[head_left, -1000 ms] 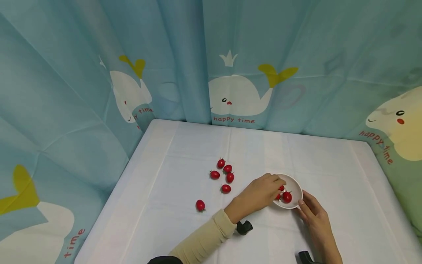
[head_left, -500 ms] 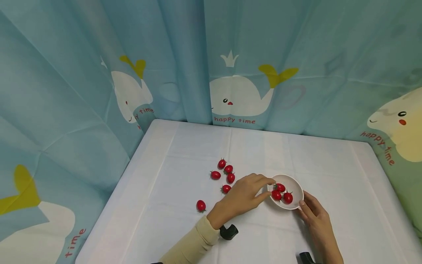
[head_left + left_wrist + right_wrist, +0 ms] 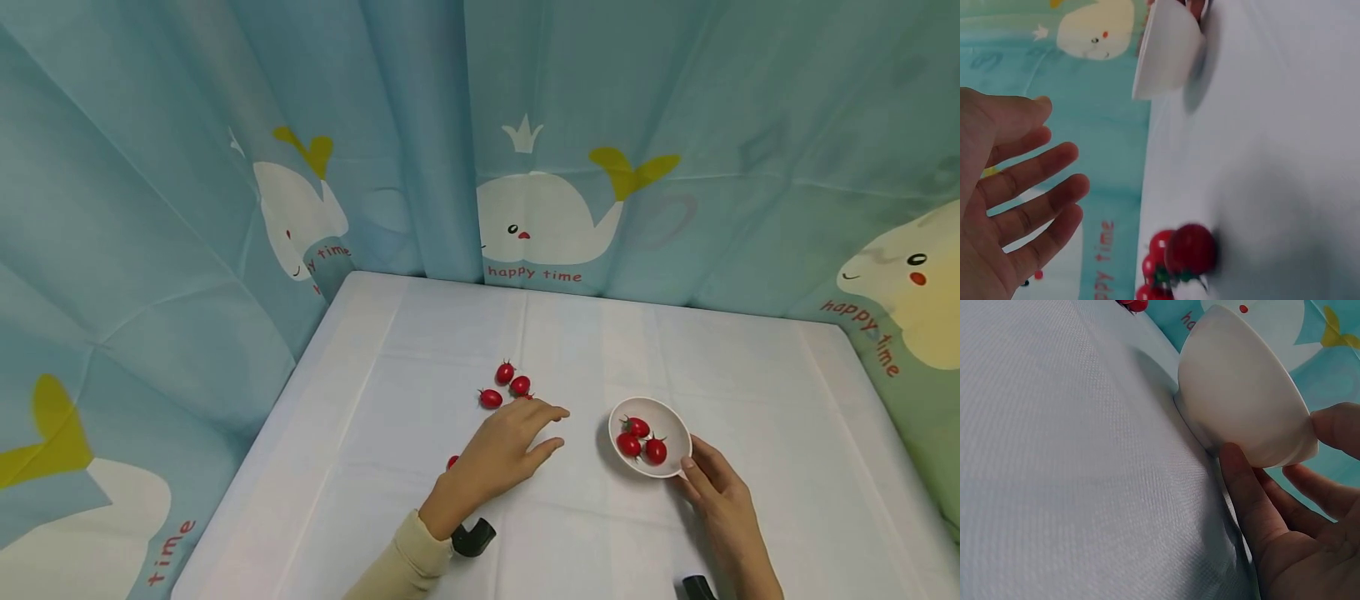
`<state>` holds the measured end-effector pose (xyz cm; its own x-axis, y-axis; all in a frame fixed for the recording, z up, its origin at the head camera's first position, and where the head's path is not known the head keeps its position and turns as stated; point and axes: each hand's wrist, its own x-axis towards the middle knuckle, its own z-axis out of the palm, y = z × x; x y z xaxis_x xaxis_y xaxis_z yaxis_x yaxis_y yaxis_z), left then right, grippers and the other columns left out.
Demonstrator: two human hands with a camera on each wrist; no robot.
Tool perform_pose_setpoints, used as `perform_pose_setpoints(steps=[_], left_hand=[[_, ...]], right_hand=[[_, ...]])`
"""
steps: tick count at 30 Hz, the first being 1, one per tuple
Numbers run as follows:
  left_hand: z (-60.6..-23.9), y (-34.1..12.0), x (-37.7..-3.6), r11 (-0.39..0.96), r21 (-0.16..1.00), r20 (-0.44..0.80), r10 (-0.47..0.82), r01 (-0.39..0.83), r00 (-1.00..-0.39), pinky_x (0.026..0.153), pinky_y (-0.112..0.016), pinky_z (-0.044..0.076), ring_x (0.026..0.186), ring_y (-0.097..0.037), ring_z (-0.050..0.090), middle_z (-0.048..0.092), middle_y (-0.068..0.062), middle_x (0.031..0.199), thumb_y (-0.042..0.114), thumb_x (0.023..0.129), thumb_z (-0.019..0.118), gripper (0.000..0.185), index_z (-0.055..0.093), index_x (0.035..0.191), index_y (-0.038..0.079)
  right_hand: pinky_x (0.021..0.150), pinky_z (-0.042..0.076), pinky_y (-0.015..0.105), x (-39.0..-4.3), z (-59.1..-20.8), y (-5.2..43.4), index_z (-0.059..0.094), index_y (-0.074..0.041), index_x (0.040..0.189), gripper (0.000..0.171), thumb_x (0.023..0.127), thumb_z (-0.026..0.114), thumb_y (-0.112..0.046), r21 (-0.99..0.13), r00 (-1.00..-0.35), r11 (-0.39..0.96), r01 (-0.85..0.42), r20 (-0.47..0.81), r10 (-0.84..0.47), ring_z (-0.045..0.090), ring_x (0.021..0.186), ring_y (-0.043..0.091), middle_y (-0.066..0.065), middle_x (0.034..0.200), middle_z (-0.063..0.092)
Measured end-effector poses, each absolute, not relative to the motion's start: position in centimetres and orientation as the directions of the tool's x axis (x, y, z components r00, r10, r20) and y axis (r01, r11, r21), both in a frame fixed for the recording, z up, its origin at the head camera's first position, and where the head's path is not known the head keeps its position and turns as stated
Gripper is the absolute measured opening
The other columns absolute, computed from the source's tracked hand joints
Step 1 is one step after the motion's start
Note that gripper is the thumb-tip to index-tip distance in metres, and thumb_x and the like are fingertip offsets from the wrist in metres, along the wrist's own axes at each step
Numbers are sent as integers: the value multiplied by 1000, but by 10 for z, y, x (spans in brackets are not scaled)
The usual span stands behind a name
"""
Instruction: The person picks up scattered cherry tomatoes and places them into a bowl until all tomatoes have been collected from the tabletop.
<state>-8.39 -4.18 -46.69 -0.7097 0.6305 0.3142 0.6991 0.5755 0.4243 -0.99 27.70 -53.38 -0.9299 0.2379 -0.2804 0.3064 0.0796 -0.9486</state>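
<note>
A small white bowl stands on the white table and holds three cherry tomatoes. My right hand holds the bowl's near side, thumb on the rim and fingers against the base; the right wrist view shows the bowl's wall and that hand. My left hand hovers with fingers spread and nothing in it, left of the bowl, over loose tomatoes. It covers some of them. One tomato peeks out beside the wrist. The left wrist view shows the open hand, a tomato and the bowl.
The table is covered with a white cloth and closed in on the left, back and right by blue curtains printed with whales. Black wrist-camera mounts show at both forearms.
My left hand has drawn back from the bowl to the left and now hangs over the loose tomatoes. Three tomatoes now show uncovered in the bowl. The right hand has stayed put.
</note>
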Motion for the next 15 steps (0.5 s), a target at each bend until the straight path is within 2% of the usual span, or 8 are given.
perform_pose_setpoints(steps=[6, 12, 15], left_hand=[[-469, -64, -78, 627, 379, 325, 599, 681, -732, 104, -31, 55, 118, -15, 67, 71, 3, 126, 28, 99, 73, 36, 67, 132, 17], [-471, -89, -74, 679, 399, 187, 598, 616, -780, 104, -32, 55, 118, -14, 64, 68, 4, 128, 33, 99, 72, 40, 66, 136, 18], [-471, -100, -74, 686, 427, 118, 603, 589, -789, 106, -35, 54, 121, -16, 63, 67, 4, 132, 32, 100, 72, 39, 66, 136, 18]], right_hand=[[89, 50, 3, -10, -534, 277, 28, -3, 163, 75, 106, 60, -39, -942, -925, 83, 324, -298, 235, 47, 112, -19, 22, 162, 29], [89, 51, 4, -9, -533, 278, 27, -3, 163, 76, 105, 61, -40, -939, -922, 73, 336, -311, 232, 48, 113, -17, 17, 159, 32], [89, 51, 4, -10, -533, 277, 28, -3, 163, 76, 105, 60, -40, -940, -922, 80, 333, -306, 238, 47, 113, -17, 18, 160, 31]])
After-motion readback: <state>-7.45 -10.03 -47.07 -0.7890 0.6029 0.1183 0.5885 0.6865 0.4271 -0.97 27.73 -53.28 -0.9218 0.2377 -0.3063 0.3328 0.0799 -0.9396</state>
